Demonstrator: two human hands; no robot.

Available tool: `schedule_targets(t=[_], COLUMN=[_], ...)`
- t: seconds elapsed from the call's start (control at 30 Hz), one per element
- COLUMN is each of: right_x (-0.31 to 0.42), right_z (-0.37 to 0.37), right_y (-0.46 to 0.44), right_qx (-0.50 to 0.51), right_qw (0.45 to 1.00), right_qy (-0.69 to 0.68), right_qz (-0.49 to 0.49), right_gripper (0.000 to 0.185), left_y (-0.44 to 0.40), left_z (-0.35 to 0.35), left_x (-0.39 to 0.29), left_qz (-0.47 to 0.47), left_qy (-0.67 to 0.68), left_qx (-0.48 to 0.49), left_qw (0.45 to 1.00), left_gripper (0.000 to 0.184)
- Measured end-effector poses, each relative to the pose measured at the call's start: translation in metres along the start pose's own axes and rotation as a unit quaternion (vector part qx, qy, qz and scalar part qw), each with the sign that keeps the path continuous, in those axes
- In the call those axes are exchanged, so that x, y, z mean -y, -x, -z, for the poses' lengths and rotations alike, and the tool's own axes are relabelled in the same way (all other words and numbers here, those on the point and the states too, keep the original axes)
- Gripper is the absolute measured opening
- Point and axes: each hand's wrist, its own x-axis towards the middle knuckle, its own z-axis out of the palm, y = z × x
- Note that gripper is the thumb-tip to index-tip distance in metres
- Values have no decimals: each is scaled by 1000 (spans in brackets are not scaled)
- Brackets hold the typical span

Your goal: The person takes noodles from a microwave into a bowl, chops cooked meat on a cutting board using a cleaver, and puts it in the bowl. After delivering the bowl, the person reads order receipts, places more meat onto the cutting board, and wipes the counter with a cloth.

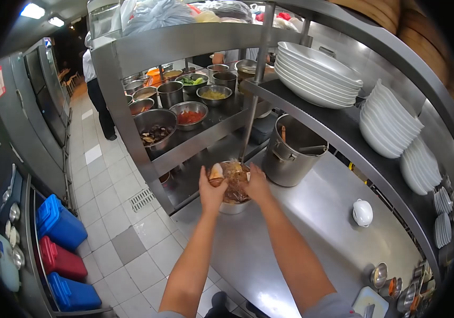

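Note:
A round metal bowl heaped with brown food is between my two hands at the far left part of the steel counter. The food has a glossy surface, and I cannot tell whether clear plastic covers it. My left hand curves around the left side, its thumb over the contents next to a pale piece. On the opposite side, my right hand grips with its thumb turned inward. Both hands hide much of the bowl's rim.
A tall steel pot stands right of the bowl. Stacked white plates fill the shelf above. Beyond a metal upright are ingredient bowls. A white lidded pot sits on the counter. A person stands in the aisle.

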Motion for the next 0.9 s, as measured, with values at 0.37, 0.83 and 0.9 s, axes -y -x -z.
schedule_targets(t=[0.37,0.83,0.9], right_x=[5,-3,-53], right_z=[13,-7,-13], right_y=[-44,-15,-4], right_qx=[136,93,-63], right_qw=[981,993,983], right_qy=[129,79,-160], right_qz=[-45,-10,64], right_gripper=[81,49,39], left_y=[6,17,13], left_z=[68,76,74], left_x=[34,36,28], left_qz=[57,75,62], left_qy=[156,175,104], left_qx=[14,11,11], left_qw=[986,982,993], left_gripper=[91,86,87])
